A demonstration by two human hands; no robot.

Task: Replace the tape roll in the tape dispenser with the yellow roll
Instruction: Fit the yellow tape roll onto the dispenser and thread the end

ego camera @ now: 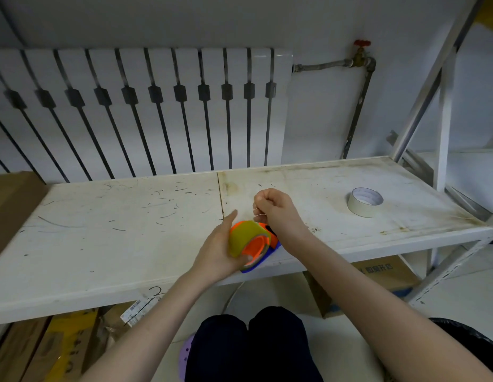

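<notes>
The yellow roll (244, 236) sits on the orange hub of the tape dispenser (260, 248), whose blue base shows at the shelf's front edge. My left hand (217, 250) wraps around the roll and dispenser from the left. My right hand (275, 209) is just above and behind them, fingers pinched on what looks like the thin loose end of the tape pulled up from the roll. A white tape roll (364, 202) lies flat on the shelf, far to the right of both hands.
The scuffed white shelf (115, 230) has a metal frame upright (444, 119) at its right end. A radiator (143, 111) stands behind it. Cardboard boxes (377, 274) sit under the shelf, and another box (11, 205) at the left.
</notes>
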